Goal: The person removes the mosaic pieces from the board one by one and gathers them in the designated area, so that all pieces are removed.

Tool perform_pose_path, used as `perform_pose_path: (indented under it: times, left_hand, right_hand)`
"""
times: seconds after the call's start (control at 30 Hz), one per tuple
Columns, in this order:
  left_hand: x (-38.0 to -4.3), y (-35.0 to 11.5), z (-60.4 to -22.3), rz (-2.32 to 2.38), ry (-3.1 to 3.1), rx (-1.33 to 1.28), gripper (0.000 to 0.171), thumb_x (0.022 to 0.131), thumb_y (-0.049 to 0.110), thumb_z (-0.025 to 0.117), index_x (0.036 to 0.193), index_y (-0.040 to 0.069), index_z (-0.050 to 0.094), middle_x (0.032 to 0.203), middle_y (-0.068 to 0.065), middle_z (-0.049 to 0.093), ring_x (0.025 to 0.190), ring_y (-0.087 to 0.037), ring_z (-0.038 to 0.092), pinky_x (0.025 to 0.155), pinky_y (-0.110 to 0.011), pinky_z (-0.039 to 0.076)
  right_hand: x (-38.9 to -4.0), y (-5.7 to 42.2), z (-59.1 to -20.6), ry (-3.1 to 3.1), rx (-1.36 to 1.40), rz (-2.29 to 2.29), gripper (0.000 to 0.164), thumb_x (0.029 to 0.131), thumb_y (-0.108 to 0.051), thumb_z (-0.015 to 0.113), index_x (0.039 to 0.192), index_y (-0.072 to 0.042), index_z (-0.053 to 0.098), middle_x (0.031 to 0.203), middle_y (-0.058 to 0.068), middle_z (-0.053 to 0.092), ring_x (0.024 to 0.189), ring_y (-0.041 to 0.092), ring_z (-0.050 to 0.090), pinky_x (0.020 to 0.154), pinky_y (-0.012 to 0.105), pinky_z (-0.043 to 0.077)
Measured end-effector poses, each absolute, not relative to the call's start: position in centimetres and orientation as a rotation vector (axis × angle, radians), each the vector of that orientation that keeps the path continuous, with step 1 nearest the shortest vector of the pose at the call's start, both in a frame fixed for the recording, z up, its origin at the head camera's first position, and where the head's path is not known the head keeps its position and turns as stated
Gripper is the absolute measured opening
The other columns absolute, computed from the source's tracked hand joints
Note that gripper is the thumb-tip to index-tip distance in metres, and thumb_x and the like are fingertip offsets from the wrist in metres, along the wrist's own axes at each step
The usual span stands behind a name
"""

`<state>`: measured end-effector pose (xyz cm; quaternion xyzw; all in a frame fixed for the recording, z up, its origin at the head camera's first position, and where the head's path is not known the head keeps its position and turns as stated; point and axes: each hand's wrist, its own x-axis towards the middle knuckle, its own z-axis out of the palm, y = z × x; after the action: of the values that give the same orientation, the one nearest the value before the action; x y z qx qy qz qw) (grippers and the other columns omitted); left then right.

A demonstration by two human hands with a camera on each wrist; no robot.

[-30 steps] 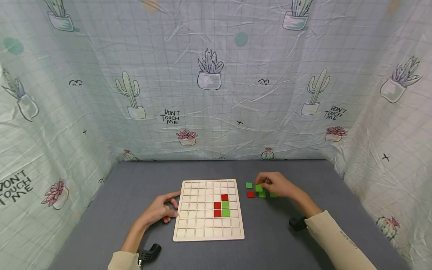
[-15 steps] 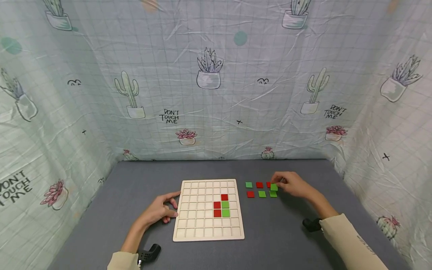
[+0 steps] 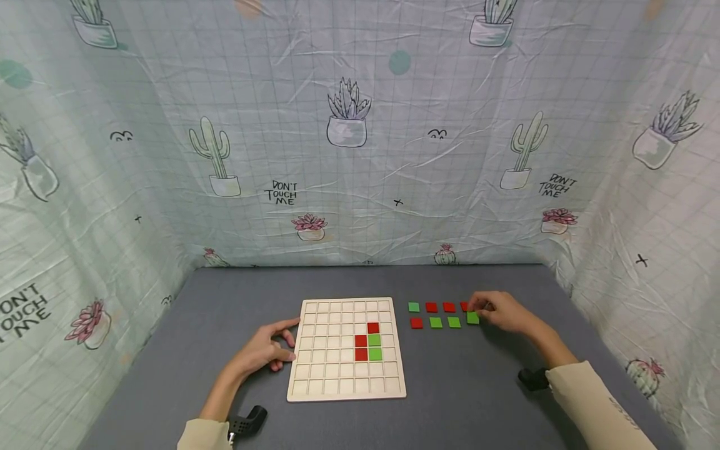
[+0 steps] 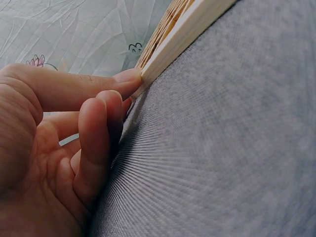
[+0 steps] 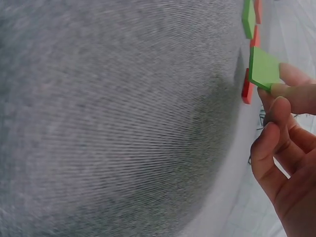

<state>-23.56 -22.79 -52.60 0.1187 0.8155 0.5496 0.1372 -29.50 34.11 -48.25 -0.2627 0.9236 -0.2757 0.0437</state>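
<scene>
A wooden grid board (image 3: 325,353) lies flat on the table, with several red and green square tiles set in its right-hand cells. My left hand (image 3: 260,350) rests at the board's left edge, its thumb and index finger spread apart against it. In the left wrist view, the thumb (image 4: 94,91) touches the wooden rim while the other fingers bend loosely. Thumb and fingertips of my right hand (image 3: 504,311) pinch a green square tile (image 5: 264,68). It is tilted, just in front of a red tile (image 5: 246,93) partly hidden at the end of the back row.
Two rows of loose tiles lie right of the board, including a pale green tile (image 3: 414,307), a red tile (image 3: 416,323) and a green tile (image 3: 435,322). Grey cloth (image 3: 450,387) covers the table. A printed curtain (image 3: 360,231) encloses the back and sides.
My right hand has moved to the right along the tile rows, carrying the green tile from near the rows' middle to their right end. My left hand stays at the board's edge.
</scene>
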Motion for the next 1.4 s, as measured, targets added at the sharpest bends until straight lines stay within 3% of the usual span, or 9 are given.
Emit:
perform_pose_path:
  times: [0.3, 0.67, 1.07, 1.4]
  left_hand:
    - [-23.5, -22.8, -52.5, 1.597, 2.353, 0.339, 0.085, 0.080, -0.001, 0.079, 0.157, 0.000, 0.041, 0.102, -0.020, 0.059, 0.051, -0.011, 0.054, 0.047, -0.029, 0.053]
    - [-23.6, -22.7, -52.4, 1.590, 2.357, 0.355, 0.085, 0.081, -0.001, 0.079, 0.157, 0.000, 0.041, 0.101, -0.020, 0.058, 0.051, -0.010, 0.054, 0.047, -0.029, 0.053]
    - [-23.5, -22.7, -52.4, 1.588, 2.355, 0.348, 0.085, 0.081, 0.000, 0.079, 0.157, 0.000, 0.041, 0.101, -0.020, 0.058, 0.052, -0.011, 0.055, 0.047, -0.029, 0.053]
    - [-23.4, -22.8, -52.5, 1.571, 2.373, 0.366, 0.085, 0.082, 0.001, 0.079, 0.157, 0.001, 0.041, 0.101, -0.020, 0.059, 0.052, -0.011, 0.056, 0.047, -0.029, 0.053]
  right_hand:
    - [-29.3, 34.2, -48.7, 2.813, -0.800, -0.817, 0.018, 0.095, 0.001, 0.063, 0.105, -0.011, 0.072, 0.100, 0.009, 0.073, 0.078, 0.008, 0.062, 0.064, 0.026, 0.050]
    - [-29.1, 34.1, -49.3, 2.837, -0.772, -0.839, 0.023, 0.083, -0.005, 0.081, 0.102, -0.010, 0.070, 0.096, 0.008, 0.072, 0.074, 0.007, 0.060, 0.062, 0.026, 0.048]
    - [-29.3, 34.0, -49.4, 2.820, -0.706, -0.770, 0.021, 0.085, -0.007, 0.080, 0.104, -0.012, 0.073, 0.100, 0.004, 0.072, 0.073, 0.004, 0.056, 0.063, 0.025, 0.047]
    - [-29.3, 34.0, -49.1, 2.785, -0.670, -0.779, 0.022, 0.085, -0.006, 0.078, 0.107, -0.008, 0.075, 0.102, 0.008, 0.072, 0.075, 0.007, 0.058, 0.064, 0.026, 0.048]
